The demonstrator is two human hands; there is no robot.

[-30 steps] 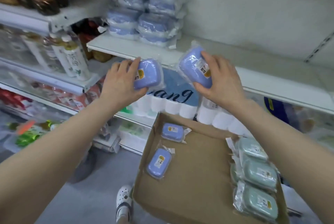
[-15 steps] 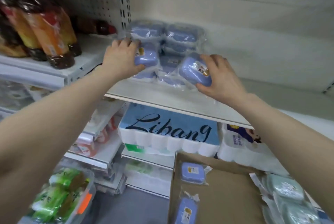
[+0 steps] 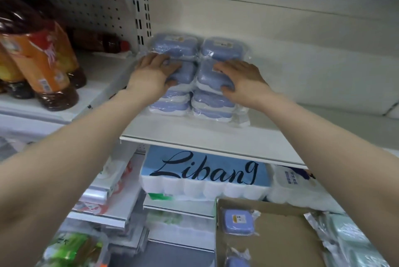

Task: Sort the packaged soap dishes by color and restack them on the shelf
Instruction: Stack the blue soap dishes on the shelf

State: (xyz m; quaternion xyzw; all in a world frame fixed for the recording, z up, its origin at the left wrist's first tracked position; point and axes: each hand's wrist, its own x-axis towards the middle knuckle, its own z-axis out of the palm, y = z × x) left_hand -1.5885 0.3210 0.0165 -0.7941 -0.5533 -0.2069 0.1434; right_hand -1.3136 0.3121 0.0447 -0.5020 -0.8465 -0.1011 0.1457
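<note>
Gripping blue soap dishes (image 3: 212,72) in shelf (image 3: 194,135) stacks: left hand (image 3: 151,74), right hand (image 3: 241,79); fingertips blurred.

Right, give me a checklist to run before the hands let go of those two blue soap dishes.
1. Left hand holds a blue soap dish on the left stack: ok.
2. Right hand holds one on the right stack: ok.
3. Only blue on the shelf stacks: ok.
4. Stacks squarely aligned: cannot tell.
5. Blue dishes left in the cardboard box: not ok, two remain.
6. Green packs not yet shelved: not ok.
</note>
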